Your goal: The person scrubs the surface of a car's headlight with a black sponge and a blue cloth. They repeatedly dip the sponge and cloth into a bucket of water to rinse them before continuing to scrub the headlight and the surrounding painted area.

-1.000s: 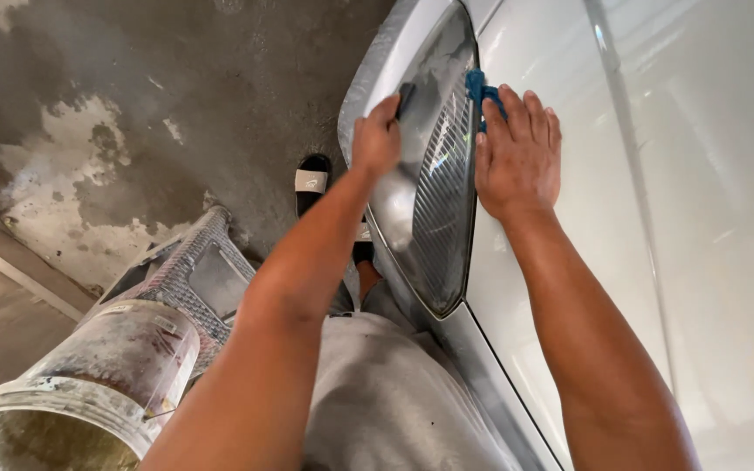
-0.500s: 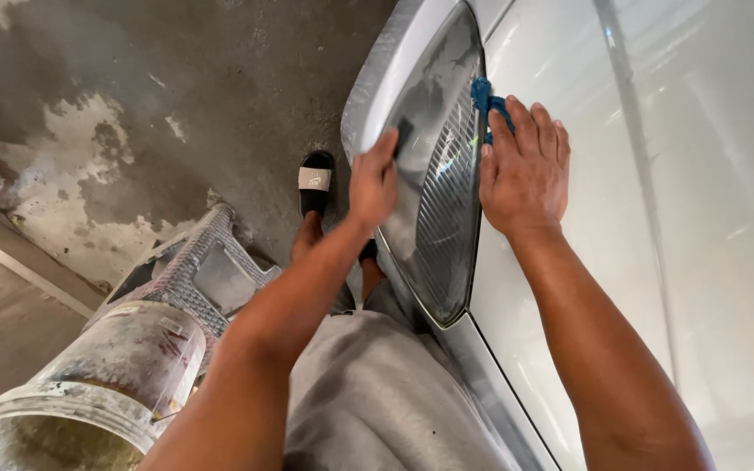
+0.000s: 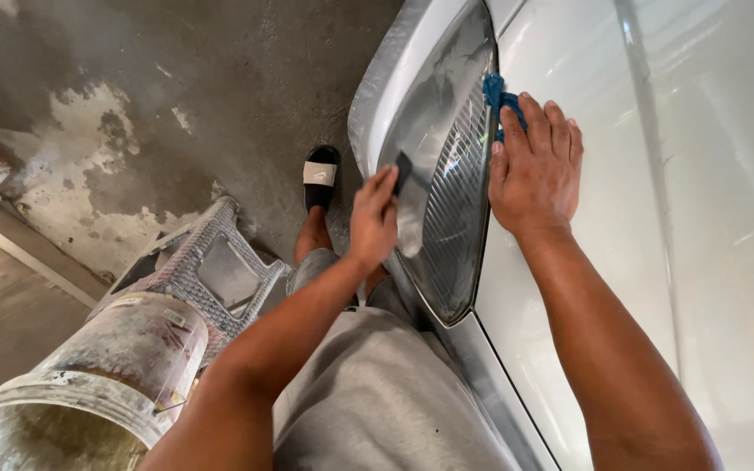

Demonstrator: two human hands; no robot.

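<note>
Fingers of the left hand (image 3: 373,218) pinch a small dark pad (image 3: 402,173), apparently sanding paper, against the dulled lens of a car headlight (image 3: 447,201), the forearm reaching up from the near left. To its right, the right hand (image 3: 534,170) lies flat and spread on the white car body (image 3: 656,218), pressing a blue cloth (image 3: 496,92) that peeks out at the lamp's far edge. Lower left stands a grimy bucket (image 3: 89,384) beside a woven stool (image 3: 207,266) on stained concrete.

Bare floor (image 3: 220,78) lies open far left of the headlight (image 3: 447,192), while a bucket (image 3: 89,384) and plastic stool (image 3: 211,262) crowd the near left.
</note>
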